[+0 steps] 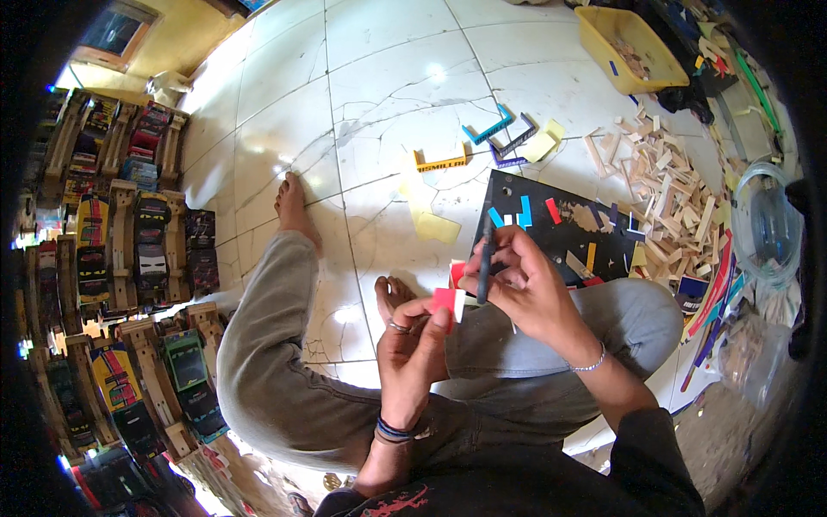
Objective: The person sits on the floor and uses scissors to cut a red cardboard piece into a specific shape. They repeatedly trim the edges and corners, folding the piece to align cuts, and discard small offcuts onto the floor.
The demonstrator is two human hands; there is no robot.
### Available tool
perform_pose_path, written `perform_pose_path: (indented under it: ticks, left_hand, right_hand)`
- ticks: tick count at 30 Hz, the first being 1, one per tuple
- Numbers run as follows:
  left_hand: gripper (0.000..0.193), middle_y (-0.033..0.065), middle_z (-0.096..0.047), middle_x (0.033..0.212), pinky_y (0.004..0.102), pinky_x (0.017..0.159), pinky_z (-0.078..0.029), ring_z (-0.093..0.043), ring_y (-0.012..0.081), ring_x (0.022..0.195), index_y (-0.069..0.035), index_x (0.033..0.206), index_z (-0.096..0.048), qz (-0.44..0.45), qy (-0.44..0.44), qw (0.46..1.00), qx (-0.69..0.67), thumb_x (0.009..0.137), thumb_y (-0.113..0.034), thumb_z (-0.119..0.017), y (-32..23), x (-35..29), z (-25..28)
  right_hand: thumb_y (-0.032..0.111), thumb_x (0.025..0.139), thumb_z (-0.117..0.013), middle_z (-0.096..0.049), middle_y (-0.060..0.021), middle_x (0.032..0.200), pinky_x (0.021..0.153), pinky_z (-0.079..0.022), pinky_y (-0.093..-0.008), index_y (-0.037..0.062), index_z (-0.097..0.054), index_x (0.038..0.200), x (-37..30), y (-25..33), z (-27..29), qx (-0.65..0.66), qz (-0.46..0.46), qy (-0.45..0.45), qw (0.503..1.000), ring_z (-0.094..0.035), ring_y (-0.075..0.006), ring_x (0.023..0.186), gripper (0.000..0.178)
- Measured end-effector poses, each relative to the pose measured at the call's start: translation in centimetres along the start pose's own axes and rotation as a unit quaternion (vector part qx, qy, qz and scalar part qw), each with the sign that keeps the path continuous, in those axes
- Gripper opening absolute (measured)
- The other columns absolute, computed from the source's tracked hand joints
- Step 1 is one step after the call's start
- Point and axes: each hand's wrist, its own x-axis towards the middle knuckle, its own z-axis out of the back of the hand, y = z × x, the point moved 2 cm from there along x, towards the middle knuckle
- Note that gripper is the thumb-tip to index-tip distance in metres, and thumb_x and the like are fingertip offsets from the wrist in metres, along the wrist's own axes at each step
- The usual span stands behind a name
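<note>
My left hand [409, 345] pinches a small red piece with a white edge [444, 302] between thumb and fingers, above my lap. Close beside it, my right hand [521, 280] is closed around a long, narrow dark tool [485, 263] held upright; its exact kind is unclear. Another bit of red and white [457, 272] shows between the two hands, and I cannot tell which one holds it. Beyond my right hand lies a black board [525, 191] carrying small blue, red, yellow and dark strips.
Small wooden blocks [668, 172] are heaped right of the board. Bent blue, dark and yellow strips [441, 162] and yellow paper [438, 227] lie on the tiled floor. A yellow basin [633, 82] stands at the far right. Wooden racks of packages [121, 233] line the left.
</note>
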Motion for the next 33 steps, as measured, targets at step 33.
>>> perform_pose_path:
  ticks: [33]
  left_hand:
    - [0.032, 0.0054, -0.065, 0.124, 0.0379, 0.094, -0.053, -0.063, 0.0172, 0.113, -0.008, 0.134, -0.057, -0.111, -0.147, 0.973, -0.140, 0.104, -0.018, -0.059, -1.3, -0.1, 2.0]
  right_hand:
    - [0.032, 0.080, -0.079, -0.065, -0.0113, 0.077, 0.071, -0.048, -0.0436, 0.0036, -0.058, 0.081, -1.4, 3.0, -0.5, -0.267, 0.098, 0.213, 0.935, -0.066, -0.0308, 0.072, 0.036]
